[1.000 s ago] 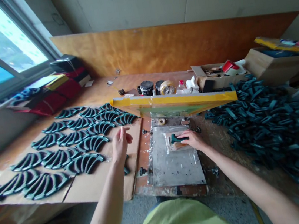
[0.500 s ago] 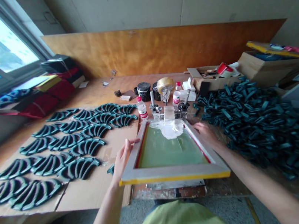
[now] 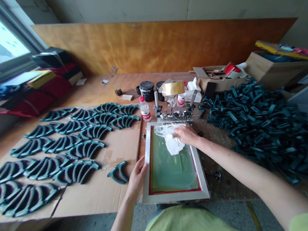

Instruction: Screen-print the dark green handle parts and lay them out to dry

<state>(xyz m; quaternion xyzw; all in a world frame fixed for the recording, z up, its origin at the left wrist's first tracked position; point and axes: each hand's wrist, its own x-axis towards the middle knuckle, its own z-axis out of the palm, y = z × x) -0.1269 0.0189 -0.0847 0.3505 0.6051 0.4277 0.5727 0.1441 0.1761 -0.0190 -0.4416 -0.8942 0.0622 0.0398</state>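
A screen printing frame (image 3: 202, 172) with a pale metal border and green mesh lies flat in front of me. My left hand (image 3: 138, 173) holds the frame's left side, its fingers at the outer edge. Over the far part of the mesh, my right hand (image 3: 186, 135) grips a pale squeegee (image 3: 171, 132), mostly covered by the fingers. White ink (image 3: 175, 147) is spread on the mesh beneath and beside it. Left of my left hand, a few dark green curved handles (image 3: 119, 173) lie on the cardboard (image 3: 88, 198).
Rows of green curved handles (image 3: 77, 172) cover the cardboard at left; a large heap of them (image 3: 266, 133) fills the right. Behind the frame stand metal clamps (image 3: 158, 109), a red-capped bottle (image 3: 145, 111), a black tub (image 3: 147, 91) and a tape roll (image 3: 172, 88). Cardboard boxes (image 3: 265, 70) stand back right.
The frame has come down from a raised tilt to flat. My right hand has left its right edge and taken hold of the squeegee; my left hand stays at the left edge, slightly lower.
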